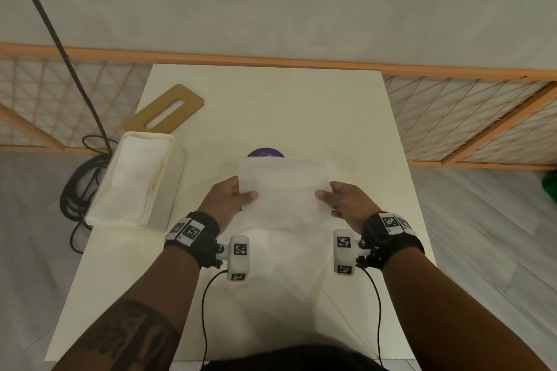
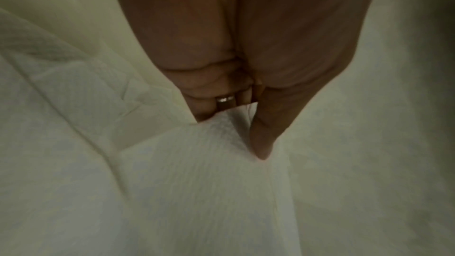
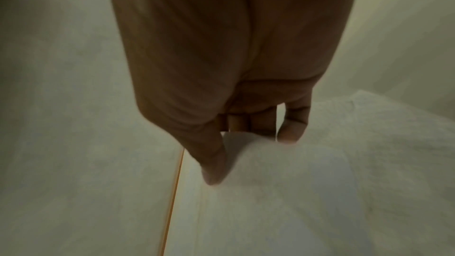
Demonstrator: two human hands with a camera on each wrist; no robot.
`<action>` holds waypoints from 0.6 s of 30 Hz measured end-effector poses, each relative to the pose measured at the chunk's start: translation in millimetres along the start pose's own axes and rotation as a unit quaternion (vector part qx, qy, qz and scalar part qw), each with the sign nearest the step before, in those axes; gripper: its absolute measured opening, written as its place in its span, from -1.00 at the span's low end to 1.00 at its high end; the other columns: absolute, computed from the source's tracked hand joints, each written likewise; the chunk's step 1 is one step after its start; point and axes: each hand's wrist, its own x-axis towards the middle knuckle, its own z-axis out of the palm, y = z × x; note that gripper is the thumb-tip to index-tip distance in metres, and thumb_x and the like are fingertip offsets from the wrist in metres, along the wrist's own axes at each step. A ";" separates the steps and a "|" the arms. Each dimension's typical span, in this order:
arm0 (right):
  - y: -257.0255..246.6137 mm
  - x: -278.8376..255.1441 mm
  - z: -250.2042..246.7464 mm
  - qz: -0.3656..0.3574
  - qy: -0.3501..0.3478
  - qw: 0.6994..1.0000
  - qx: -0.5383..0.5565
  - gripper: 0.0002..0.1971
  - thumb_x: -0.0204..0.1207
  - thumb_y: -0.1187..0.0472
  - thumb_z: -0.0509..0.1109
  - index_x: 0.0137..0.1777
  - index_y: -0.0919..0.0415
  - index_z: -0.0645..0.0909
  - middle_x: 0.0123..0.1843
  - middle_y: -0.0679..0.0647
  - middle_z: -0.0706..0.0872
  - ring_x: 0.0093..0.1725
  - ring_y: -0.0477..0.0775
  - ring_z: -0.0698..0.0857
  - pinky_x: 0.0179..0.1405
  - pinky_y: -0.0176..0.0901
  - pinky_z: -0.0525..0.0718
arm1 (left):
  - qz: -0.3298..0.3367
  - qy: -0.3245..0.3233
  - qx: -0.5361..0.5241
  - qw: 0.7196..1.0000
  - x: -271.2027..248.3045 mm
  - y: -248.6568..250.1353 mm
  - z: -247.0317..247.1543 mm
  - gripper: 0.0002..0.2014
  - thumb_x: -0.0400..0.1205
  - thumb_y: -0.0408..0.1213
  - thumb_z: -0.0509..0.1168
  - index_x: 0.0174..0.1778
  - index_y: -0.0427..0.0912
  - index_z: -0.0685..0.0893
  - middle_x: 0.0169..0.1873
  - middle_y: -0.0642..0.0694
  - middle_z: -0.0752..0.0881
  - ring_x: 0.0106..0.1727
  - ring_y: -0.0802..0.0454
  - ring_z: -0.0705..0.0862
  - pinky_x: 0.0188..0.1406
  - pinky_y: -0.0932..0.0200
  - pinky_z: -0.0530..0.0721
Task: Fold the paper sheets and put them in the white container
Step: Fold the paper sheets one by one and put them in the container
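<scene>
I hold a white paper sheet (image 1: 286, 190) just above the table, with its top part folded toward me. My left hand (image 1: 244, 196) pinches its left edge, thumb on top. My right hand (image 1: 324, 194) pinches the right edge the same way. The left wrist view shows my left hand (image 2: 234, 133) with thumb and fingers closed on the sheet (image 2: 197, 182). In the right wrist view my right hand (image 3: 251, 159) pinches the sheet (image 3: 283, 192). More loose sheets (image 1: 280, 265) lie on the table under my wrists. The white container (image 1: 159, 181) stands at the table's left edge with folded sheets (image 1: 132, 178) inside.
A purple disc (image 1: 265, 153) peeks out behind the held sheet. A wooden board with a slot (image 1: 168, 110) lies at the back left of the white table (image 1: 346, 117). Black cables (image 1: 81, 184) coil on the floor left of the container. A wooden lattice screen (image 1: 467, 117) stands behind.
</scene>
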 end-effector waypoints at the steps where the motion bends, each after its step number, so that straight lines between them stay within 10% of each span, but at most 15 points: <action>1: -2.5 -1.9 1.1 -0.005 -0.003 1.000 0.006 -0.74 0.62 0.16 0.51 0.26 0.18 0.71 0.20 0.13 0.84 0.22 0.19 0.80 0.22 0.07 0.76 | 0.009 -0.007 0.025 1.000 -2.2 1.6 -0.7 -0.47 0.34 -0.08 0.60 0.26 -0.07 0.78 0.15 -0.17 0.84 0.24 -0.27 0.78 0.38 -0.37 0.64; 6: -12.0 -10.5 3.6 -0.041 0.002 0.999 0.026 -0.78 0.69 0.28 0.40 0.29 0.12 0.70 0.21 0.20 0.84 0.10 0.20 0.85 0.10 0.10 0.82 | 0.064 -0.010 0.158 0.985 -6.5 13.2 -7.6 -0.74 0.57 -0.13 0.46 0.18 0.09 0.84 0.03 -0.05 0.88 0.15 -0.29 0.80 0.30 -0.35 0.70; 15: -21.8 -25.8 5.7 -0.115 -0.008 0.992 0.041 -0.75 0.66 0.34 0.37 0.25 0.22 0.79 0.19 0.28 0.83 0.19 0.38 0.80 0.25 0.28 0.75 | 0.082 0.003 0.054 0.995 -19.7 46.9 -10.7 -0.92 0.48 -0.31 0.55 -0.17 -0.08 0.92 -0.05 -0.42 0.82 -0.05 -0.16 0.75 0.11 -0.18 0.80; 18: -29.9 -29.2 6.0 -0.096 -0.031 0.994 0.030 -0.73 0.64 0.46 0.26 -0.01 0.25 0.80 0.10 0.19 0.84 0.06 0.35 0.76 0.18 0.17 0.71 | 0.056 -0.018 0.058 0.997 -24.2 49.7 -11.8 -0.65 0.60 -0.59 0.29 -0.29 -0.13 0.90 -0.09 -0.25 0.86 -0.02 -0.19 0.79 -0.06 0.07 0.78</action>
